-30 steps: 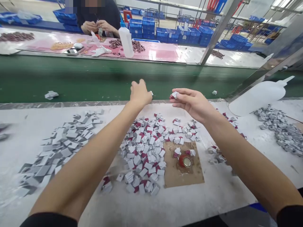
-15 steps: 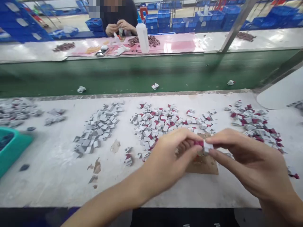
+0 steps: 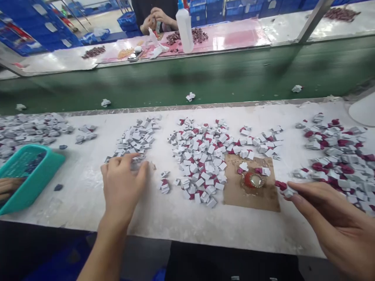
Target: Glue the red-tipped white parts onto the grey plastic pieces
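My left hand (image 3: 121,179) reaches over the near end of a pile of small plain grey-white plastic pieces (image 3: 137,136), thumb and fingers apart. Whether a fingertip touches a piece is hard to see. At the right, my right hand (image 3: 325,210) pinches a small white and dark-red plastic piece (image 3: 285,189) between thumb and finger, its red end pointing left. Beside it lies a brown cardboard sheet (image 3: 234,195) bearing a round red object (image 3: 252,180) with a pale centre and beaded rim. Two white and dark-red pieces lie there too.
A large pile of white and red pieces (image 3: 202,156) covers the middle, another (image 3: 334,152) the right. A teal basket (image 3: 43,171) stands left, with another person's hand (image 3: 11,185) in it. Beyond the green belt (image 3: 146,86), a co-worker's hands (image 3: 159,19) work near a white bottle (image 3: 185,31).
My hands have separated. The left let go of the white and red piece and moved left to the grey-white pile; the right carried the piece right, off the cardboard. The view has shifted.
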Motion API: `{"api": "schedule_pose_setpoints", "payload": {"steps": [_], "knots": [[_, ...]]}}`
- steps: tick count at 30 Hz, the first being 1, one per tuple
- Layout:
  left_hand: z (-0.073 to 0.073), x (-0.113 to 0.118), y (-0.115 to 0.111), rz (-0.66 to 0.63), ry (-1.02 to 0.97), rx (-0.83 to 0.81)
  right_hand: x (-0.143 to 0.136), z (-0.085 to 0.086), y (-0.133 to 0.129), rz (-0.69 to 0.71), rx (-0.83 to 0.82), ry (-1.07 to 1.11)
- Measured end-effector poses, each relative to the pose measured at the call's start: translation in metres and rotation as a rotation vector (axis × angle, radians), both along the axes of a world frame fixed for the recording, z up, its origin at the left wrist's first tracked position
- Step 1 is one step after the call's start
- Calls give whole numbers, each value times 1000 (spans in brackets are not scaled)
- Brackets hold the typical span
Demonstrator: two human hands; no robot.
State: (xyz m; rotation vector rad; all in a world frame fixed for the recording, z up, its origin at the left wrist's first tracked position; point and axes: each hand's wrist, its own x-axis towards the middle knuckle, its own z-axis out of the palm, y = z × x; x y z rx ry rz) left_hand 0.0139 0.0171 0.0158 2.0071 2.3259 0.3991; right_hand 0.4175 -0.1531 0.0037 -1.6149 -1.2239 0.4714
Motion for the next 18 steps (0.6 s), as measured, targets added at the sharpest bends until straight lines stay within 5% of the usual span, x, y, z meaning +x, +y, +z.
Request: {"api": "schedule_pose_setpoints", "payload": {"steps": [11, 18], "knots": [[-14, 9, 26, 25, 62, 180, -15, -1, 10, 113, -7, -11], [-7, 8, 26, 73, -13, 160, -19, -1, 16, 126, 1, -62]]}}
